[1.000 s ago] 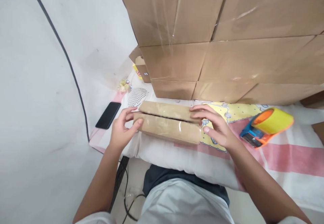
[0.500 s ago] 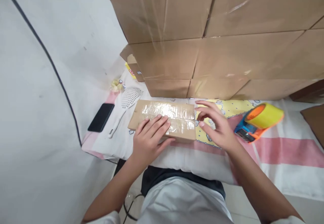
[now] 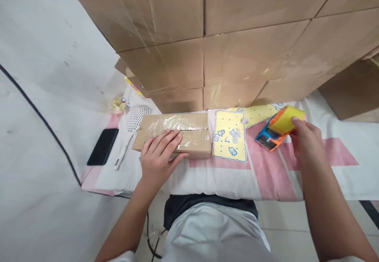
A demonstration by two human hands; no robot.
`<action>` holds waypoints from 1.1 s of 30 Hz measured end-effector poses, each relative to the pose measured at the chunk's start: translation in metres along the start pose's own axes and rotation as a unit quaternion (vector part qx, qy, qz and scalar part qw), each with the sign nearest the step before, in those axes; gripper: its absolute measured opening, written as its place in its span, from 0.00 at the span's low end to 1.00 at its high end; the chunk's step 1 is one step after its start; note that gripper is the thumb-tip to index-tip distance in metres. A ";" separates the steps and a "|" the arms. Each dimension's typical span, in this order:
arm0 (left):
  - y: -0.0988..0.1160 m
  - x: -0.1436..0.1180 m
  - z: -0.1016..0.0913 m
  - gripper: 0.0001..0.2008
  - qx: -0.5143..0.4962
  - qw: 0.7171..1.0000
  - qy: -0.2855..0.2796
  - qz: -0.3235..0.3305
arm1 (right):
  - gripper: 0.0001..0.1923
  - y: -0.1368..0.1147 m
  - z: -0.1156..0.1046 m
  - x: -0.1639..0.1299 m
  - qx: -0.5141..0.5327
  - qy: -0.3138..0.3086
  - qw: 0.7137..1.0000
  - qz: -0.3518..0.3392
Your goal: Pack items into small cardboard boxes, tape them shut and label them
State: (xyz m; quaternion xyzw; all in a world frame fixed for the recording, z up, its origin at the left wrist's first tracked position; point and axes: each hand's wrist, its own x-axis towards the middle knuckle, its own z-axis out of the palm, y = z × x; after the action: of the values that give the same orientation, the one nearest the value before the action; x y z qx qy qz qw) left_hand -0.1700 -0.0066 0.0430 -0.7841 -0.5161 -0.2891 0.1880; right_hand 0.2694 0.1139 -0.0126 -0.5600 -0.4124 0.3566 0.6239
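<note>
— Behind the cushion (image 3: 225, 183): stacked cartons (image 3: 207, 48), taped. In front?
— Small box (image 3: 174, 135) lying flat on the cushion's left part. Left hand (image 3: 158, 159) rests on it, fingers spread flat, gripping nothing.
— Right hand (image 3: 308, 145)?
— At the tape dispenser (image 3: 278, 129), fingertips touching its yellow roll; how firm the grip is, can't tell.

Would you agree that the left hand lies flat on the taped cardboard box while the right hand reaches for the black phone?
Not quite. In the head view the left hand does lie flat on the taped cardboard box, but the right hand is on the yellow tape dispenser, not the black phone, which lies far off at the mat's left edge.
</note>
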 end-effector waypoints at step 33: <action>0.170 0.052 0.097 0.06 -0.477 0.820 -0.074 -0.307 | 0.42 -0.034 0.092 -0.074 0.072 -0.215 0.972 -0.063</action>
State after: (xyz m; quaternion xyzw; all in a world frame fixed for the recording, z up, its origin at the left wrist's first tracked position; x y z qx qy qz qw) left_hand 0.0264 0.0198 0.0030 -0.5960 -0.5397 -0.4828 -0.3471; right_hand 0.1552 0.0799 0.0156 -0.3968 -0.5440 0.4575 0.5808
